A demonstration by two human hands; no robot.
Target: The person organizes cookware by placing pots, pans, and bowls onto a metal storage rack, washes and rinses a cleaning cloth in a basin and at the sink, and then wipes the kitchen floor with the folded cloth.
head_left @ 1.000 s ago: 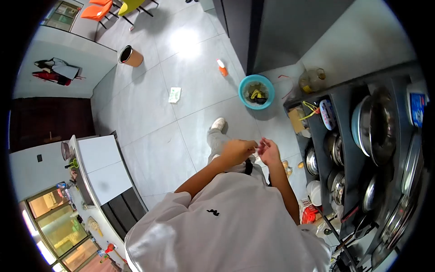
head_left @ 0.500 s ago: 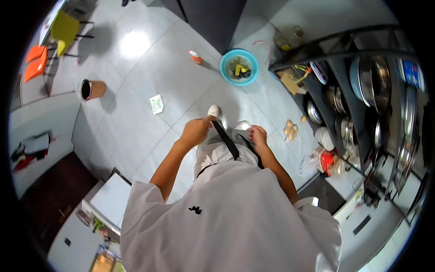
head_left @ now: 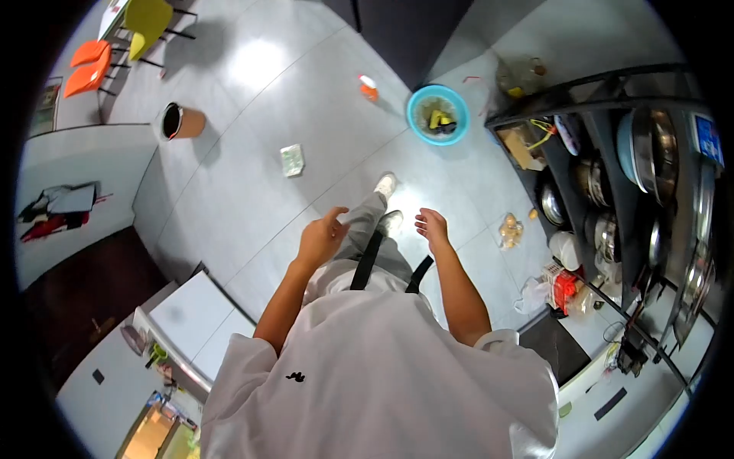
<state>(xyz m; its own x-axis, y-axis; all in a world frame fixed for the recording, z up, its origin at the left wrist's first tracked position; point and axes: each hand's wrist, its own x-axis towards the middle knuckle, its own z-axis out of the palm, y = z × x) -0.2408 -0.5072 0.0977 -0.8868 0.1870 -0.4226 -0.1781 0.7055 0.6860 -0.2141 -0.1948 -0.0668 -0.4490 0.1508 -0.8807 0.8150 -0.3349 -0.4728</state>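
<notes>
Compared with 0.5 s ago, our left grip (head_left: 319, 239) has come off 1 of the 2 black straps (head_left: 367, 264) at the front of our waist and now sits apart from it, just to its left. Our right grip (head_left: 433, 228) has loosened from a curl and is just beyond the end of the other strap. We count 2 hands in view, each released, fingers part bent, with nothing held in either. We see the left strap lying along our grey trousers (head_left: 372, 218) and the right strap sticking out near the shirt (head_left: 382, 367) hem. Ahead of us are our 2 shoes (head_left: 387, 185) on the floor (head_left: 336, 134).

Around them on the floor we count 1 blue basin (head_left: 437, 140) holding yellow and dark things too tangled to number, 1 orange bottle (head_left: 368, 90) with a white top, 1 pale green packet (head_left: 292, 161) and 1 brown bin (head_left: 191, 124). Near our right side are 1 clear bag (head_left: 510, 232) of round things and 1 loose round thing (head_left: 533, 214) just beside it. Farther right, 1 dark rack (head_left: 609, 153) bears metal pans (head_left: 656, 153) that overlap too much for us to count. Far left we find 1 yellow chair (head_left: 147, 23).
</notes>
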